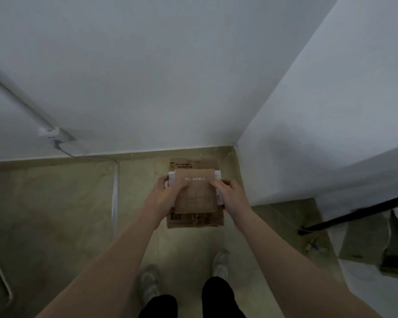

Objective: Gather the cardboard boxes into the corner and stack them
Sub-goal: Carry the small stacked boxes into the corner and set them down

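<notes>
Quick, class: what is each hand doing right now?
Left hand: closed on the small box.
Right hand: closed on the same box.

No legible text on boxes (195,191)

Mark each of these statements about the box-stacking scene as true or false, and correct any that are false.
1. Both hands hold the small brown box. True: the left hand and right hand grip its two sides.
2. The small brown box is over a larger cardboard box. True: the larger cardboard box shows beneath it, on the floor near the wall corner.
3. The person is barefoot. False: light-coloured shoes are on both feet.
4. The larger box stands on a table. False: it sits directly on the floor.
5. A red bucket stands beside the boxes. False: no bucket is visible.
</notes>
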A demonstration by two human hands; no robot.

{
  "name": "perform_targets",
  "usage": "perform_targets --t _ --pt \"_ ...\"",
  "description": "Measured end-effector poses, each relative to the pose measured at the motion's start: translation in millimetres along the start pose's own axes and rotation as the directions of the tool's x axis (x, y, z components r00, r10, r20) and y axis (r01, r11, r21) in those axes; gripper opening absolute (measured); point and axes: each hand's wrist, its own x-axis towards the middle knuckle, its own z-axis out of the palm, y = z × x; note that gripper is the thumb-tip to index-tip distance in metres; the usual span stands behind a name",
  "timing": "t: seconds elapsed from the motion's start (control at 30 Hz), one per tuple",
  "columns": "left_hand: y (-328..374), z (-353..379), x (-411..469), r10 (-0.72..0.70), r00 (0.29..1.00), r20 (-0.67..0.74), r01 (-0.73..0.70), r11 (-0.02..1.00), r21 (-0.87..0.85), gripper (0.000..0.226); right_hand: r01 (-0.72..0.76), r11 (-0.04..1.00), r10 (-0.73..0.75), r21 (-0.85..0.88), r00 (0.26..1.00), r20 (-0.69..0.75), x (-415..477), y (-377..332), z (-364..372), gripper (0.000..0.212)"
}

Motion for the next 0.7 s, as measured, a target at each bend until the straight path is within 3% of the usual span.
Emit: perform_targets --t 0.2,0.4,0.7 --pt "-64.4 43.8 133.1 -0.077 0.995 -0.056 0.075 0.996 -0.041 0.070 -0.064 0.998 0.066 -0.025 0.994 0.084 153.4 67.7 14.5 0.066" --pt "-165.0 85.5 282.0 -0.143 0.984 -0.102 0.138 0.989 -0.058 0.068 -0.107 0.993 0.113 -0.059 0.988 0.107 305.0 160.5 49.7 0.062" --pt "-283.7 123.4 447.2 -0.176 0.979 -0.103 0.175 0.984 -0.019 0.068 -0.143 0.984 0.155 -0.111 0.982 0.108 461.8 274.1 92.1 0.058"
